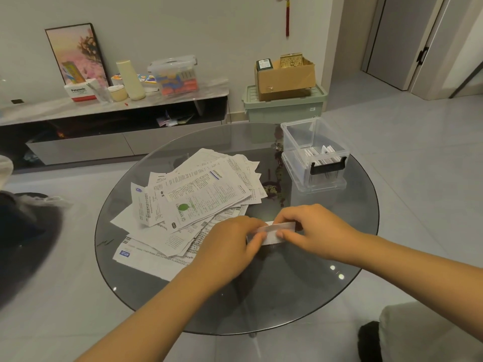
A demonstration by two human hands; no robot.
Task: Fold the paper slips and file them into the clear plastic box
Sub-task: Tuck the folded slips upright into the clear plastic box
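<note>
A small folded white paper slip (275,232) lies between my two hands just above the round glass table (300,291). My left hand (230,244) pinches its left end and my right hand (311,228) pinches its right end, thumb on the front edge. A loose pile of printed paper slips (193,202) spreads over the table's left and middle. The clear plastic box (313,150) stands open at the table's far right, sitting on its lid, with several folded slips upright inside.
A low TV cabinet (112,121) along the back wall carries a storage bin, a vase and small boxes. A green crate (285,105) with a cardboard box on top stands behind the table. A dark seat is at the left, a cushion at the lower right.
</note>
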